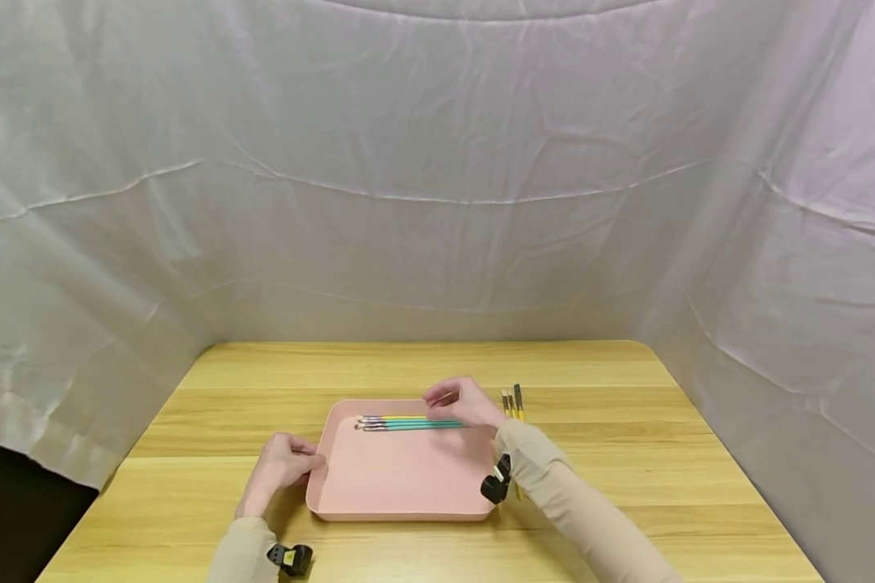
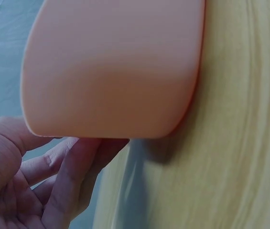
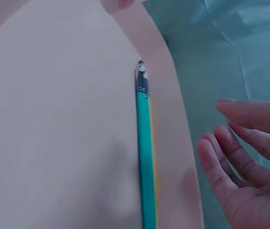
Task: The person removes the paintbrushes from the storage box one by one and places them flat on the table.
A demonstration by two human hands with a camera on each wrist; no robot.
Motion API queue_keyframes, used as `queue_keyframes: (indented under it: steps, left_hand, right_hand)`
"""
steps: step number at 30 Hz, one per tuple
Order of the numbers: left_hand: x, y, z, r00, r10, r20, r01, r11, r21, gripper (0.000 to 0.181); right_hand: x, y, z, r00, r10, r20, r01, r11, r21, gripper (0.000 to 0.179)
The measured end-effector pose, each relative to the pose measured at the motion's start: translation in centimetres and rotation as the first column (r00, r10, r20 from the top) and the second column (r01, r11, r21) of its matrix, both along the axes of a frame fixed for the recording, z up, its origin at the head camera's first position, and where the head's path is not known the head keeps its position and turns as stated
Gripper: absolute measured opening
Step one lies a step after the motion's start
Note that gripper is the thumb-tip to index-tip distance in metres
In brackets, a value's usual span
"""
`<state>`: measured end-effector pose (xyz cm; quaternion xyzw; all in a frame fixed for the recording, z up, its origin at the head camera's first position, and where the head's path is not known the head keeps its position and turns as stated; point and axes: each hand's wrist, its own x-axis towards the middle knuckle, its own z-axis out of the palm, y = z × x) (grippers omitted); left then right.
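A shallow pink tray [image 1: 394,486] lies on the table. My left hand [image 1: 279,470] grips its left rim, thumb and fingertips at the edge, as the left wrist view shows on the tray's wall [image 2: 115,71]. Along the far side inside the tray, several paintbrushes [image 1: 408,425] lie side by side, bristles to the left. Most have teal handles; a yellow handle [image 3: 155,167] shows beside the teal ones [image 3: 145,157]. Over the tray's far right part hovers my right hand [image 1: 463,402], fingers loosely bent, holding nothing; the brushes' right ends are partly hidden by it.
Right of the tray, three yellow-handled brushes [image 1: 514,402] lie on the wooden table [image 1: 649,470], partly covered by my right forearm. A light grey curtain [image 1: 423,243] hangs around the table's back and sides.
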<state>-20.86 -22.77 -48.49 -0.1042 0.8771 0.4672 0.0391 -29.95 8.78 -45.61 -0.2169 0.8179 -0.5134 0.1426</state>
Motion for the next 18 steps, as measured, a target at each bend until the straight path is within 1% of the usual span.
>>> queue_keyframes:
  steps: [2, 5, 7, 11, 16, 18]
  left_hand:
    - [0.0, 0.0, 0.0, 1.000, 0.001, 0.005, -0.001, 1.000, 0.011, 0.023]
    - [0.1, -0.1, -0.1, 1.000, 0.003, 0.012, -0.003, 1.000, 0.025, 0.023]
    - [0.1, -0.1, -0.1, 1.000, 0.004, 0.012, -0.004, 0.999, 0.033, 0.024]
    - [0.0, -0.1, -0.1, 1.000, 0.000, 0.004, 0.000, 1.000, 0.021, 0.023]
    - [-0.1, 0.0, -0.1, 1.000, 0.004, 0.006, -0.004, 1.000, 0.022, 0.023]
    - [-0.1, 0.0, -0.1, 1.000, 0.007, 0.007, -0.007, 1.000, 0.027, 0.023]
  right_hand:
    - [-0.3, -0.5, -0.3, 0.999, 0.033, 0.010, -0.033, 0.999, -0.001, 0.033]
    - [-0.4, -1.3, -0.7, 0.998, 0.055, 0.036, -0.055, 0.998, -0.002, 0.034]
    - [-0.5, -1.7, -1.0, 0.997, 0.052, 0.052, -0.052, 0.999, -0.001, 0.034]
    - [-0.5, -2.3, -1.2, 0.998, 0.049, 0.044, -0.050, 0.999, 0.017, 0.032]
    - [-0.6, -2.8, -1.5, 0.996, 0.049, 0.068, -0.049, 0.999, 0.000, 0.032]
    - [-0.7, -2.9, -1.6, 0.997, 0.052, 0.061, -0.052, 0.999, -0.003, 0.031]
